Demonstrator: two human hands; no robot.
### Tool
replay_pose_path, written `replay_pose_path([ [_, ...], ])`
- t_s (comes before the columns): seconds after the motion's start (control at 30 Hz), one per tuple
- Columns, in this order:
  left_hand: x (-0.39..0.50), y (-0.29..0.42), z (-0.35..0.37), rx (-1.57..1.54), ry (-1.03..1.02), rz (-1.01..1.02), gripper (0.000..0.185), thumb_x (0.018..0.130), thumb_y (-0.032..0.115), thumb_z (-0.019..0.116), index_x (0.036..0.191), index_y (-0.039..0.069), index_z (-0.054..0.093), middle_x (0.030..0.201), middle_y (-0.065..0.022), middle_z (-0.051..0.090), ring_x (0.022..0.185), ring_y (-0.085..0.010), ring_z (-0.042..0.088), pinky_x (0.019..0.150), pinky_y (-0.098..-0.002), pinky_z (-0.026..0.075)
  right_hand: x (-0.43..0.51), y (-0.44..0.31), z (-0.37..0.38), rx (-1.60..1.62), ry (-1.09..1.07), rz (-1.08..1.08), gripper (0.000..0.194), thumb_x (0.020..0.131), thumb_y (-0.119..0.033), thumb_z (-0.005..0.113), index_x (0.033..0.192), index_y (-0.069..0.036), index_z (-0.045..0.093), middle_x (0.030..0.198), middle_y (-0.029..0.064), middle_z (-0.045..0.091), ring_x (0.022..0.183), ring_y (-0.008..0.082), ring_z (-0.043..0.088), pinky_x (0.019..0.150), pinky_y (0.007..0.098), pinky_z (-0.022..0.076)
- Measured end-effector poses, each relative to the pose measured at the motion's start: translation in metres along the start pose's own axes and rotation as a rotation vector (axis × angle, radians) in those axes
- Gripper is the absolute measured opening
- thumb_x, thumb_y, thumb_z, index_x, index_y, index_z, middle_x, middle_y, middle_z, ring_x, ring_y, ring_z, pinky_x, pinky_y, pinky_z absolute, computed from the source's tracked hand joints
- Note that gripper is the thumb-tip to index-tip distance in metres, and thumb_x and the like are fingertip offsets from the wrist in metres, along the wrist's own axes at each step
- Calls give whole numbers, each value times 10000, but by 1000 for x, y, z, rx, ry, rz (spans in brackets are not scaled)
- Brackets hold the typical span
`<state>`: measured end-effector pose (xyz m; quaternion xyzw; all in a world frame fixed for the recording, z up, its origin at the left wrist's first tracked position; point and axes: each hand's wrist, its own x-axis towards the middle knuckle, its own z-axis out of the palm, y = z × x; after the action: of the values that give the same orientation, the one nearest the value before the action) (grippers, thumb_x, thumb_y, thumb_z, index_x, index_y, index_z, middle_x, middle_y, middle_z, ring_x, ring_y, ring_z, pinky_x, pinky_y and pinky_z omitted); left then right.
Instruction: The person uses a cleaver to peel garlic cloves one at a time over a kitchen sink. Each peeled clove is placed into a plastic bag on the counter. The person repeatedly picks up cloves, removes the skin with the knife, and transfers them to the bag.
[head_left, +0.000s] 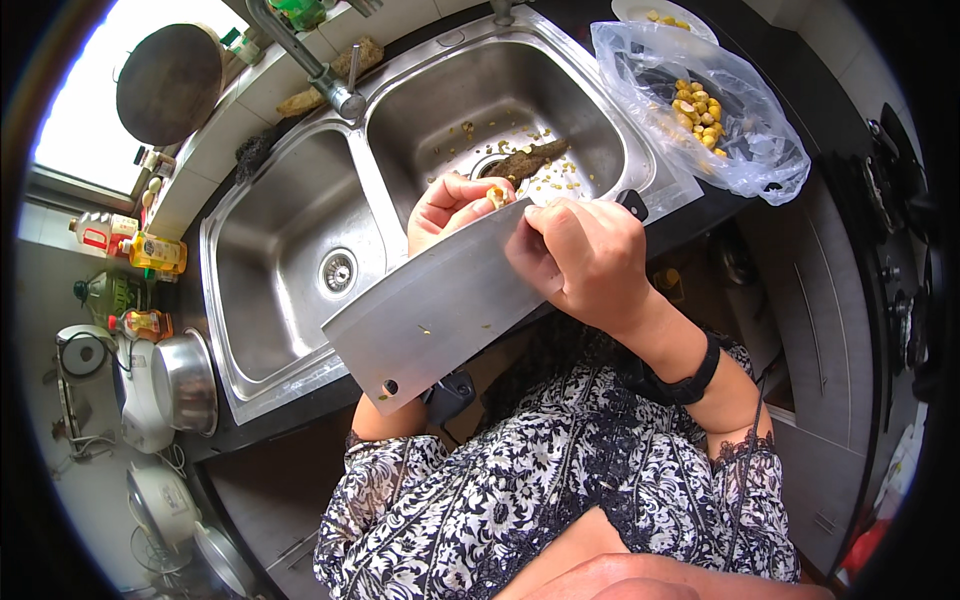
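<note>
My left hand (448, 206) pinches a small yellowish chestnut-like piece (498, 196) over the near edge of the right sink basin. My right hand (585, 251) grips a broad metal cleaver (435, 300), whose upper end touches or nearly touches that piece; the black handle end shows past the knuckles. The blade hides part of my left hand and forearm, and small scraps stick to it. Behind the hands, a brown, root-like or cloth-like thing (536, 159) lies by the drain among yellowish scraps. Round yellow pieces (697, 112) lie in a clear plastic bag (637, 75) on the right.
The left sink basin (300, 217) adjoins the right one (487, 82), with a faucet (330, 82) between them. A white plate (701, 26) with yellow pieces stands behind the bag. A steel pot (187, 382) and several bottles (157, 253) stand at left; a round board (171, 84) leans by the window.
</note>
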<state>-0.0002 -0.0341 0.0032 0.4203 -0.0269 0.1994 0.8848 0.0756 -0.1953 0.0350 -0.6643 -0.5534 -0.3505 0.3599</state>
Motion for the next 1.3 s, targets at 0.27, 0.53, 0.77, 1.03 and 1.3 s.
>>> replay_pose_path([
  [0.27,-12,4,7,19,28,9,79,974,44,698,1049,25,680,1130,-146,717,990,-181,699,879,-310,607,-5,-2,1,-36,-7,113,218,800,-67,748,844,-73,534,648,72,531,557,282,568,527,391,460],
  [0.53,-21,13,14,-18,23,49,257,956,159,760,1129,3,651,1184,-131,710,1036,-168,702,913,-322,589,-7,10,0,-97,-4,149,241,760,50,742,886,-60,570,610,63,578,499,276,592,497,363,467],
  [0.77,-9,2,-3,-32,-78,247,327,980,290,698,1135,12,623,1180,-139,693,1072,-190,678,951,-337,556,-7,16,-9,-132,-91,285,200,781,33,721,865,-58,564,636,98,623,556,294,654,522,367,503],
  [1.03,-5,8,-7,-87,51,131,132,965,18,672,1096,19,660,1058,-149,731,874,-177,722,829,-317,590,-2,34,-27,-284,-308,656,112,903,-39,649,920,-49,539,775,165,720,748,404,720,652,507,552],
  [1.3,-3,12,5,-252,-32,89,399,989,11,613,1385,-7,570,1135,-209,720,916,-193,723,872,-326,610,3,43,-37,205,-245,808,88,935,16,604,912,-16,525,692,2,521,677,46,437,609,261,382],
])
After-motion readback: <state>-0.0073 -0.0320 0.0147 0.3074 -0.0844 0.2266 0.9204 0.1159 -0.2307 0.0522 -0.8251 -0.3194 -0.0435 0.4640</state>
